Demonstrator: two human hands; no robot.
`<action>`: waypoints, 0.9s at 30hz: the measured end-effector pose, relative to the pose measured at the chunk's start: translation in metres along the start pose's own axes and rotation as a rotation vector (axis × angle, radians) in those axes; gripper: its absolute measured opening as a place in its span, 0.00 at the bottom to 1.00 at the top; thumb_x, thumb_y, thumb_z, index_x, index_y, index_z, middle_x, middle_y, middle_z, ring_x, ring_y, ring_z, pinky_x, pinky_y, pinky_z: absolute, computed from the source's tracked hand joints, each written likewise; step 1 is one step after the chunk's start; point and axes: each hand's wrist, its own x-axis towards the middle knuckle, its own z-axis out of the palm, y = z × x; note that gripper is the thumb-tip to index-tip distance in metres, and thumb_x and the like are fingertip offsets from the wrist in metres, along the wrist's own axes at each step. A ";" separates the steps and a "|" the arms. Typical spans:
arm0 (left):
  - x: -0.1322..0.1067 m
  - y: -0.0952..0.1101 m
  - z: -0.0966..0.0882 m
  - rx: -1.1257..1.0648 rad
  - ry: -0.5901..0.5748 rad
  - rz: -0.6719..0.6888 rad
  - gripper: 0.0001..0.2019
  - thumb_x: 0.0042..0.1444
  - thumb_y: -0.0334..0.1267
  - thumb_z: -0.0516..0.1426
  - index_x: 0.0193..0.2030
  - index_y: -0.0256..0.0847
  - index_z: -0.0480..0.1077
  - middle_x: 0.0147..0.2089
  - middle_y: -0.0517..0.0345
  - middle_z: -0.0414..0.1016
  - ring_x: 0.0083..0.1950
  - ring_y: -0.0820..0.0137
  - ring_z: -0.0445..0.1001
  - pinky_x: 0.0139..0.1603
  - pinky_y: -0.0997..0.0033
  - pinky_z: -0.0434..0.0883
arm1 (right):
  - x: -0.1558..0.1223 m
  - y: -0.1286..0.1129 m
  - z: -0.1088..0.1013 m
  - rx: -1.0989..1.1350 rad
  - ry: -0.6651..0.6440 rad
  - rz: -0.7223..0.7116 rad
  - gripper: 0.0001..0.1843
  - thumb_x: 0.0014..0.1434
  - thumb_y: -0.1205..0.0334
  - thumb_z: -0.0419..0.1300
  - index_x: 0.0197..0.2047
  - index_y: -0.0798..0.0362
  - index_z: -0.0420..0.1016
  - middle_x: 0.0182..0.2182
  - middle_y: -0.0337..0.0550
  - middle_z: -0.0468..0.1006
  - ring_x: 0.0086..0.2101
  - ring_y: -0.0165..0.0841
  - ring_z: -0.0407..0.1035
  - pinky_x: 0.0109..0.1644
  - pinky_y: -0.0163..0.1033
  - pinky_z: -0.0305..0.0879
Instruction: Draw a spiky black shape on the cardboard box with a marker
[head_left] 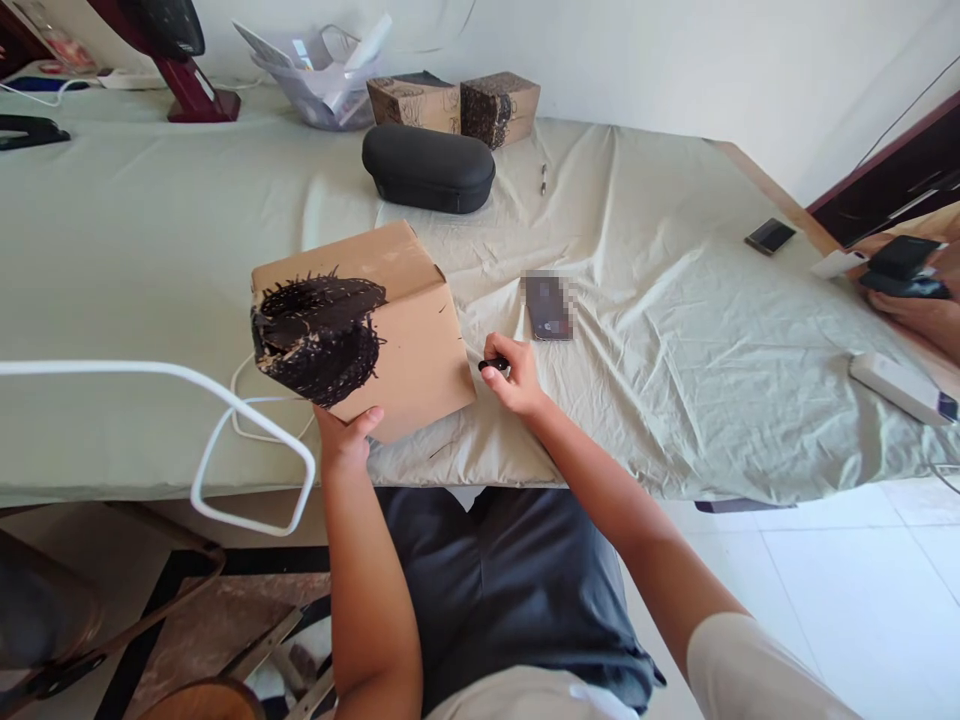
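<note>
A brown cardboard box sits tilted near the front edge of the cloth-covered table, one corner covered in thick black scribble. My left hand grips its lower left side, thumb on the near face and the other fingers hidden behind the box. Just right of the box, my right hand is closed around a short black object that looks like a marker; most of it is hidden in the fist. A phone, partly blurred out, lies beyond my right hand.
Behind the box are a black hard case, two scribbled cardboard boxes and a plastic basket. A white cable loops at left. Another person's hand holds a dark device at right, near a white device.
</note>
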 end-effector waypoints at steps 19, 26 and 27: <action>-0.002 0.008 0.002 -0.018 0.088 -0.110 0.51 0.28 0.58 0.73 0.64 0.43 0.71 0.52 0.44 0.83 0.45 0.50 0.84 0.54 0.42 0.83 | 0.001 0.000 0.001 0.153 0.113 0.023 0.36 0.62 0.20 0.52 0.29 0.46 0.55 0.25 0.35 0.58 0.26 0.31 0.52 0.33 0.41 0.51; -0.002 -0.008 -0.007 0.092 0.028 -0.075 0.52 0.37 0.61 0.69 0.70 0.45 0.65 0.58 0.42 0.80 0.53 0.50 0.83 0.57 0.45 0.81 | 0.000 -0.001 0.001 0.170 0.138 0.003 0.31 0.62 0.31 0.60 0.29 0.47 0.55 0.25 0.33 0.57 0.26 0.30 0.51 0.33 0.40 0.48; -0.002 -0.011 -0.010 0.119 0.000 -0.066 0.50 0.39 0.61 0.69 0.69 0.44 0.66 0.58 0.42 0.81 0.53 0.50 0.83 0.58 0.44 0.81 | 0.000 -0.001 0.001 0.173 0.144 0.004 0.29 0.63 0.33 0.60 0.29 0.47 0.55 0.25 0.33 0.57 0.26 0.30 0.51 0.33 0.40 0.48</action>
